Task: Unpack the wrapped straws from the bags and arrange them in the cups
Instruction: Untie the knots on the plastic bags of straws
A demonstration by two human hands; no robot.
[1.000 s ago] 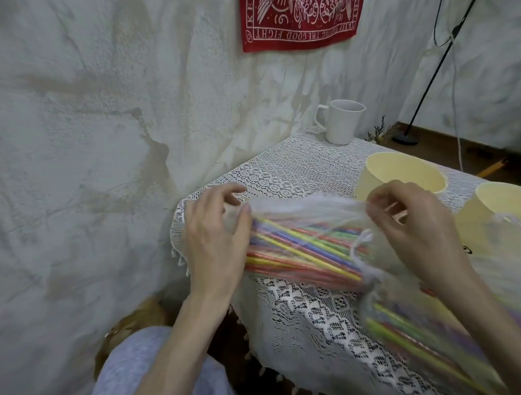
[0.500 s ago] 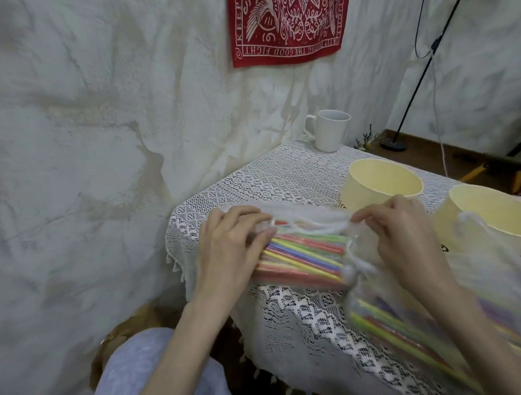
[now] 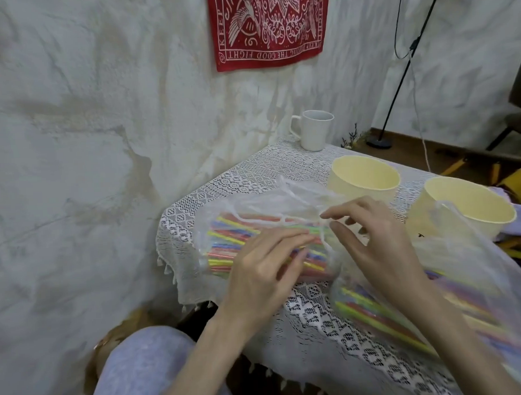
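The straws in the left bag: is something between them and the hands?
Yes. The clear plastic bag still wraps the straws, and its tied white string keeps it closed. Both the left hand and right hand are at it.

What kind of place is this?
Probably a home corner: a small table under a lace tablecloth, a white mug by a rough plastered wall, and a red printed cloth hanging above.

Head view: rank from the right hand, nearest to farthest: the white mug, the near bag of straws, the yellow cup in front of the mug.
1. Near bag of straws: directly at the fingertips of the right hand, to its left.
2. Yellow cup: just beyond the hand, toward the wall.
3. White mug: at the table's far corner, by the wall.
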